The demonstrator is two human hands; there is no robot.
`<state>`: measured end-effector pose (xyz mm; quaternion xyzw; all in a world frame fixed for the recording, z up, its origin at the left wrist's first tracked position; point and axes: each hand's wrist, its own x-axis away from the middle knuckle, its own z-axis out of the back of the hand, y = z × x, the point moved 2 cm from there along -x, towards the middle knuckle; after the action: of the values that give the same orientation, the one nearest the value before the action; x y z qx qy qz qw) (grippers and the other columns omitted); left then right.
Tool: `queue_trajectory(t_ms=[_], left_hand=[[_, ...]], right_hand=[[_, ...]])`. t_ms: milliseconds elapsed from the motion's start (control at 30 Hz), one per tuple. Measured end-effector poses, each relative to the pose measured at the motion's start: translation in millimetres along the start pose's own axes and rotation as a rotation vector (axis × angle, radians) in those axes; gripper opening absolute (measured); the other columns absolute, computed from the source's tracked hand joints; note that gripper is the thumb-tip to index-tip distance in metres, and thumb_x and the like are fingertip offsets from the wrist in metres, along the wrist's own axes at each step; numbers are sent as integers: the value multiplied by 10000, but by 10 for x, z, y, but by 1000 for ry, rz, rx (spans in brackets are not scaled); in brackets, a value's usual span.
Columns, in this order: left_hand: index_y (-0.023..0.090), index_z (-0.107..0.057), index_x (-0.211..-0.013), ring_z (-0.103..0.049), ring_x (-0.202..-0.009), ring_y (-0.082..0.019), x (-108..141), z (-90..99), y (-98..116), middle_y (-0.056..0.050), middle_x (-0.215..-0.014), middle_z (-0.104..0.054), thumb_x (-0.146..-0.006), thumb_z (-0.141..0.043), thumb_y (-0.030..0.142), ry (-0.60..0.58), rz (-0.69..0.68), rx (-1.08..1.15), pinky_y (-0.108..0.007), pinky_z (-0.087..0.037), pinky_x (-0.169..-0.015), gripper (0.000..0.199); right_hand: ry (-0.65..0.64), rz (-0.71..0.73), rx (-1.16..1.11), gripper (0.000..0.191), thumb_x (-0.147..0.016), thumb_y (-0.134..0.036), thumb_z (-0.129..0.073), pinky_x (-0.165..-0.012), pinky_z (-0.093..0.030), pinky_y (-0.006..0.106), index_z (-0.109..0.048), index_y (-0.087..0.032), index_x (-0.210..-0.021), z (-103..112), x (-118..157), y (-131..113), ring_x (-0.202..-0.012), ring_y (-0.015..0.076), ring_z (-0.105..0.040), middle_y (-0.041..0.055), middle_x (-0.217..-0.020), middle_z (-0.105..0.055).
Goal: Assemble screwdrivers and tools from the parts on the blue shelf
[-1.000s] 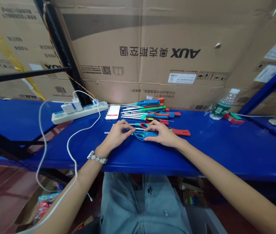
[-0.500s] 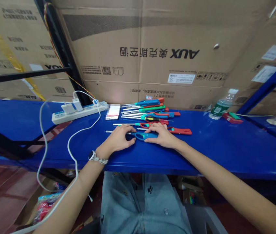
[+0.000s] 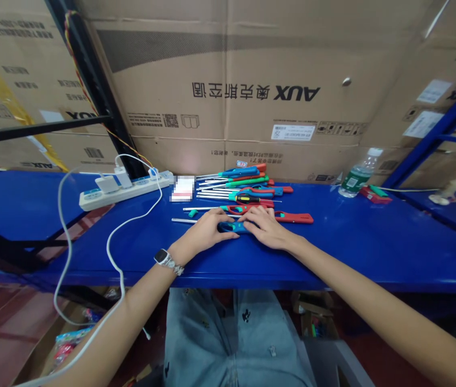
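A blue long-nosed gas lighter [image 3: 233,227] lies on the blue shelf top, its metal tube pointing left. My left hand [image 3: 209,228] is closed around its front part, thumb along the near edge and fingers on the far side. Farther right, my right hand [image 3: 270,228] grips the handle from above and covers much of it. Just behind my hands are a red lighter [image 3: 296,217] and another red one with a green collar [image 3: 236,208]. A small green piece [image 3: 193,213] is beside my left hand. The yellow-and-black screwdriver [image 3: 247,199] lies farther back.
Several red, blue and green lighters [image 3: 247,183] lie in a row toward the cardboard boxes [image 3: 211,54]. A white power strip [image 3: 131,189] with cables stands left, near a blurred white card [image 3: 182,189]. At right are a water bottle [image 3: 359,174] and a red box [image 3: 375,196].
My left hand has slid right along the blue lighter, closer to my right hand. The small green piece now shows left of it. The whole view has shifted slightly.
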<state>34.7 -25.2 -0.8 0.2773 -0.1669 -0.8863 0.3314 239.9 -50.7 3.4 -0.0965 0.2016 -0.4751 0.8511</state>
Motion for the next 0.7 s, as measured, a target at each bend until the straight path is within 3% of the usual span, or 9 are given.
queue_trajectory(t_ms=[133,433,700], left_hand=[[196,-727,-1187,-647,-1024,-274,35,-25,-1,-105,-1095,-640,-814,-774,547,26,25,-27,-443,-531,-958,514],[221,-718,-1235,-622,-997,-272,-17,-37,-40,-102,-1079,-633,-894,-696,524,-40,-16,-88,-458,-514,-953,456],[227,-689,-1277,-589,-1015,-272,25,-22,11,-103,-1079,-599,-918,-666,516,-75,-65,-148,-455,-502,-926,461]], right_hand=[[68,9,121,312,-1072,-353,-360,-955,-339,442,-634,-205,-1082,-20,2,-18,-1051,249,-555,86,-1113,-668],[22,57,374,304,-1035,-210,-341,-870,-317,402,-619,-142,-1136,-36,-40,-82,-1001,258,-575,131,-1114,-668],[-2,36,534,400,-1068,-295,-291,-861,-308,415,-638,-99,-1105,-25,-68,-238,-912,279,-616,160,-1030,-719]])
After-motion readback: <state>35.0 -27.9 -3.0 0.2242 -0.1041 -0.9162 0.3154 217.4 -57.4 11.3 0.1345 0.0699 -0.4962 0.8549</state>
